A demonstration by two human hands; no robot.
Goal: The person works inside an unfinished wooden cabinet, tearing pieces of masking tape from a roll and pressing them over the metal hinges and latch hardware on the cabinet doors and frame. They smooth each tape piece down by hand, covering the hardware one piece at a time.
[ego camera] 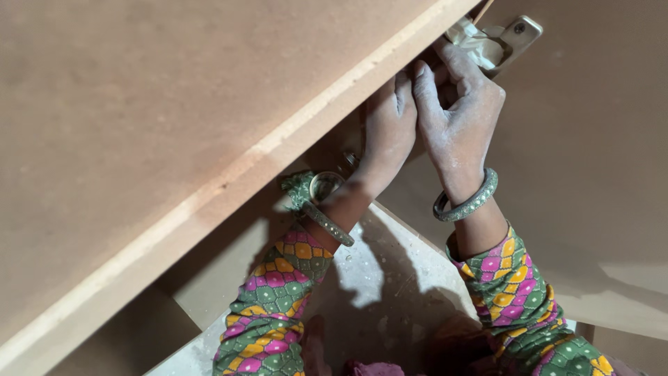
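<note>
My left hand (386, 129) reaches up under the edge of a large brown fibreboard panel (174, 118), its fingers curled and hidden behind the board's edge. My right hand (456, 115) is pressed beside it, dusty, fingers bent around a small metal hinge-like fitting (511, 38) with a scrap of pale wrapping (473, 42) on it. What the left hand grips is hidden. Both wrists wear a glittery bangle (467, 202), and the sleeves are patterned green, pink and yellow.
A second brown panel (591, 174) stands to the right, joined near the fitting. A pale dusty board or floor (369, 271) lies below between my arms, partly in shadow. A small round metal part (325, 184) sits by my left wrist.
</note>
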